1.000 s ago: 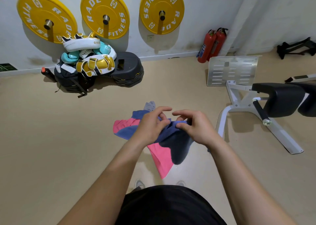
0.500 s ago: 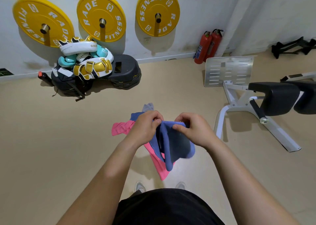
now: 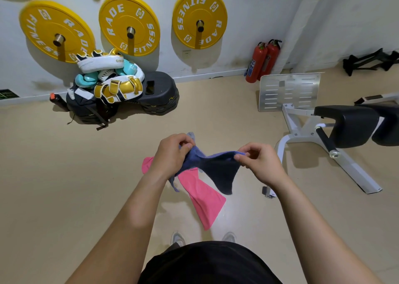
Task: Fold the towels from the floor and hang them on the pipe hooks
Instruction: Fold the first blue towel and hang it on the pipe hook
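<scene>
A blue towel (image 3: 218, 169) hangs stretched in the air between my two hands, above the floor in front of me. My left hand (image 3: 171, 154) pinches its left end, and my right hand (image 3: 258, 160) pinches its right top corner. Under it a pink towel (image 3: 203, 193) lies spread on the beige floor. A small bit of grey cloth (image 3: 191, 135) peeks out just behind my left hand. No pipe hooks are in view.
A white weight bench with black pads (image 3: 345, 128) stands at the right. Boxing pads and black gear (image 3: 112, 89) are piled by the wall at the left. Yellow weight plates (image 3: 129, 24) hang on the wall; two red fire extinguishers (image 3: 263, 61) stand beside it.
My hands have moved apart and pulled the bunched blue towel out wide between them. More of the pink towel on the floor shows now.
</scene>
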